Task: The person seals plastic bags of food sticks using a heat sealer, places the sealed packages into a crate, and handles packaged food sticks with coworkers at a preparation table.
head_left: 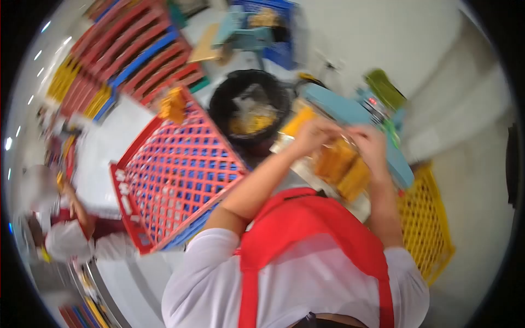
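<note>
My left hand (318,135) and my right hand (369,143) are close together in front of my chest. The fingers of both are pinched on the top edge of a clear plastic bag (350,143). Orange-yellow slabs (333,164) lie below my hands and seem to be inside the bag; the image is blurred there. Just beyond my hands stands a long light-blue machine (339,105) with a small lit red display. A bright yellow piece (301,120) lies beside my left hand.
To the left stands a red lattice crate (180,175) with an orange item (174,105) on its far rim. A black-lined bin (221,101) holds plastic and yellow scraps. A yellow crate (426,218) is at right. Stacked crates (136,49) and another person (71,238) are farther left.
</note>
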A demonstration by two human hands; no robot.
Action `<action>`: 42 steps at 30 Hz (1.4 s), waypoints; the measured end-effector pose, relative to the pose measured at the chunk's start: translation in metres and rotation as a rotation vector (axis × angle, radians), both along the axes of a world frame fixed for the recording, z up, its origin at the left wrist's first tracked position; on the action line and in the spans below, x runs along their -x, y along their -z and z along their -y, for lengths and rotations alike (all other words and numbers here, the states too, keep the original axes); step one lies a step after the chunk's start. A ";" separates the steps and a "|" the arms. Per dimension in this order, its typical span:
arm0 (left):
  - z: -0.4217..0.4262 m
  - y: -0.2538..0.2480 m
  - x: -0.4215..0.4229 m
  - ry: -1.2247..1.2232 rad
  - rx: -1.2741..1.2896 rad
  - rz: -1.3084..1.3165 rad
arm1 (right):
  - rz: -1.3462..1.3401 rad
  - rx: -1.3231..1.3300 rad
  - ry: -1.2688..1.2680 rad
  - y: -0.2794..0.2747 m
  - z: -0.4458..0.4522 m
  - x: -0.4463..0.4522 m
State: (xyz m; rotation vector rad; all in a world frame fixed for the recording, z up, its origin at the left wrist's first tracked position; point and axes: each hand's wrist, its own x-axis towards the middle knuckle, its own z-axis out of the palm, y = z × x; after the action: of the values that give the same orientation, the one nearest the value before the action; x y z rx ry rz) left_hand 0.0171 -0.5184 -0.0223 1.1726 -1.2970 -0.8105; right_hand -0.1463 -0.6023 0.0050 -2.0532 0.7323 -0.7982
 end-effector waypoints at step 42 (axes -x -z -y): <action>0.018 0.067 0.206 0.573 -0.304 0.085 | 0.654 -1.096 0.837 0.097 -0.067 0.218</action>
State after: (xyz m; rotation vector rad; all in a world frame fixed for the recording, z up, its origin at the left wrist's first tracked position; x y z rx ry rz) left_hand -0.1888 -0.5366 -0.0894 1.0832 -1.6518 -1.4256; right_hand -0.3643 -0.5357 -0.0919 -0.4193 1.2578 -1.0776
